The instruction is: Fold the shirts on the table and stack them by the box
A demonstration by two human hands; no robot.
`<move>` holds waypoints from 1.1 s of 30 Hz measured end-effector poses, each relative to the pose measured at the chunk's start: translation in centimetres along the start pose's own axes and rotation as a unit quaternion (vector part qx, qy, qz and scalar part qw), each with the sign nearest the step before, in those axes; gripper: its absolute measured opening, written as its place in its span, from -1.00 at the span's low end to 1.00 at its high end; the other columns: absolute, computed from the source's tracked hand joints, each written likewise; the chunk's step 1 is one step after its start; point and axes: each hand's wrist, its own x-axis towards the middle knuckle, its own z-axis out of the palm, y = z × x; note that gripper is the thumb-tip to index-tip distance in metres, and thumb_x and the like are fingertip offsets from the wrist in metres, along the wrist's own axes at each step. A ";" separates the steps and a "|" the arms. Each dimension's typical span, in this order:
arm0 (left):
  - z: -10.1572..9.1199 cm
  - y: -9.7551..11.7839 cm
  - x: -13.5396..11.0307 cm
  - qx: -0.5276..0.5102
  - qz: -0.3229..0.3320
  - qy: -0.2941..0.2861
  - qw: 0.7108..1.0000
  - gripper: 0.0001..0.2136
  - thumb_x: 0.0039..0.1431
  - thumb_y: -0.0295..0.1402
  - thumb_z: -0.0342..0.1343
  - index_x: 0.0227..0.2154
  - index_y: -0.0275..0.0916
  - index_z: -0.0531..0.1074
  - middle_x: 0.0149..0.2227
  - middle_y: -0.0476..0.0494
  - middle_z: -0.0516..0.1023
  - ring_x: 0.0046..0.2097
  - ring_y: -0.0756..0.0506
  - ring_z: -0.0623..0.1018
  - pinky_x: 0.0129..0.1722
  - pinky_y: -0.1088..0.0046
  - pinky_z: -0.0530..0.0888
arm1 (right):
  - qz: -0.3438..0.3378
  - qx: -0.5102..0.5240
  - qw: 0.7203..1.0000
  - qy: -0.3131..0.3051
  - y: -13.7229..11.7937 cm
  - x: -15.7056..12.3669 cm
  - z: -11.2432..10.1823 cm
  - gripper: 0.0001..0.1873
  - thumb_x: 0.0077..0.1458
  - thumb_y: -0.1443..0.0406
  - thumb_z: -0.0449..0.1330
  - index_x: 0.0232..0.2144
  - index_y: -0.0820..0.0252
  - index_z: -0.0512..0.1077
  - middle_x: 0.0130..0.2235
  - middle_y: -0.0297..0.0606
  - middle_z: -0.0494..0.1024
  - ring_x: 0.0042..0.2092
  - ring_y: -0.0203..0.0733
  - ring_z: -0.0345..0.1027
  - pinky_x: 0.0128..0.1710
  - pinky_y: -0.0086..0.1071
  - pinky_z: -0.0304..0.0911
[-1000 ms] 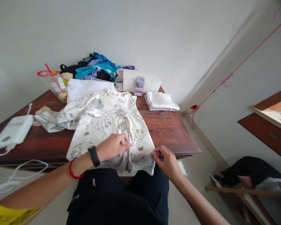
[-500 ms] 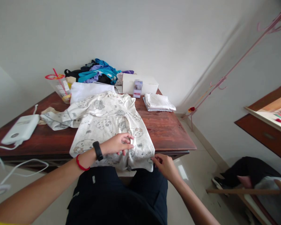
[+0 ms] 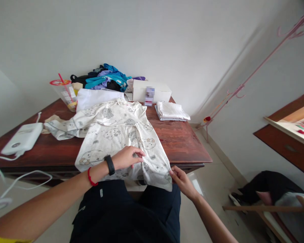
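Note:
A white long-sleeved shirt (image 3: 108,135) with grey cartoon-cat print lies spread on the table, its hem hanging over the front edge toward my lap. One sleeve stretches out to the left. A long fold of cloth runs down the right half of the body. My left hand (image 3: 128,158) is over the lower middle of the shirt, thumb and forefinger pinched on the cloth by that fold. At the lower right edge, my right hand (image 3: 181,180) grips the shirt between thumb and fingers. Cloth under my left palm is hidden.
On the wooden table (image 3: 190,145) stand a white power bank (image 3: 22,138) with a cable, a plastic cup (image 3: 64,94) with a straw, a clothes pile (image 3: 106,79), a white box (image 3: 160,91) and folded white cloth (image 3: 172,111). A pink coat rack (image 3: 243,86) leans right.
My right hand has drawn the shirt's lower right corner slightly right and toward me. My left fingers, apart before, have closed into a pinch on the cloth.

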 end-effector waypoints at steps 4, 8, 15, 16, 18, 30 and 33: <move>0.7 0.6 -0.4 0.097 0.015 0.059 0.993 -0.72 0.14 -0.20 0.24 -0.09 -0.08 0.59 -0.14 -0.06 0.65 -0.29 -0.13 0.62 -0.34 0.47 0.43 | -0.020 -0.017 0.999 0.047 1.4 0.4 0.9 -0.42 0.12 -0.27 0.08 -0.43 0.09 0.25 -0.55 -0.48 0.14 -0.50 -0.29 0.06 -0.50 -0.42 0.12; 1.1 1.3 -1.1 0.170 0.034 0.082 0.981 -0.68 0.09 -0.20 0.30 -0.06 -0.04 0.60 -0.14 -0.08 0.62 -0.12 -0.20 0.59 -0.20 0.42 0.43 | -0.010 -0.017 1.000 -0.013 1.6 0.5 1.0 -0.49 0.12 -0.20 0.16 -0.30 0.12 0.35 -0.52 -0.44 0.28 -0.47 -0.26 0.17 -0.45 -0.41 0.13; 0.7 1.5 -0.3 0.137 0.034 0.089 0.986 -0.83 0.20 -0.18 0.21 -0.35 -0.13 0.63 -0.27 -0.11 0.64 -0.21 -0.19 0.61 -0.28 0.42 0.44 | 0.045 -0.242 0.968 -0.047 0.9 -0.2 0.1 -0.58 0.15 0.06 0.18 -0.63 0.15 0.30 -0.62 -0.37 0.37 -0.51 -0.22 0.31 -0.48 -0.41 0.08; 0.2 1.4 0.1 0.110 0.019 0.091 0.990 -0.81 0.21 -0.16 0.19 -0.30 -0.13 0.61 -0.25 -0.12 0.65 -0.29 -0.17 0.62 -0.35 0.43 0.44 | 0.060 -0.268 0.960 -0.063 0.1 -0.5 -0.2 -0.61 0.15 0.10 0.18 -0.63 0.14 0.33 -0.62 -0.34 0.42 -0.51 -0.20 0.36 -0.47 -0.41 0.09; -1.3 1.5 1.2 0.032 -0.026 0.086 0.995 -0.69 0.19 -0.10 0.22 -0.10 -0.16 0.54 -0.13 -0.17 0.64 -0.46 -0.10 0.61 -0.53 0.46 0.40 | 0.072 -0.315 0.941 -0.102 -2.5 -0.8 -0.8 -0.66 0.15 0.15 0.20 -0.63 0.13 0.41 -0.61 -0.31 0.51 -0.48 -0.16 0.43 -0.45 -0.41 0.11; -8.6 0.1 9.2 -0.255 -0.145 0.056 0.954 -0.60 0.11 -0.18 0.34 -0.04 -0.26 0.47 -0.15 -0.23 0.61 -0.33 -0.05 0.64 -0.53 0.58 0.48 | -0.294 -0.351 0.887 -0.055 -13.3 12.6 2.3 -0.69 0.32 0.21 0.11 0.00 0.22 0.50 0.07 -0.06 0.55 0.12 -0.02 0.39 0.15 -0.19 0.24; -8.5 -1.1 10.1 -0.180 -0.135 0.095 0.970 -0.69 0.17 -0.21 0.27 -0.11 -0.30 0.50 -0.34 -0.17 0.60 -0.41 -0.04 0.60 -0.52 0.54 0.48 | -0.323 -0.387 0.852 -0.144 -12.2 15.0 4.0 -0.38 0.33 0.12 0.12 0.32 0.30 0.22 0.36 0.04 0.23 0.40 0.06 0.01 0.36 -0.06 0.00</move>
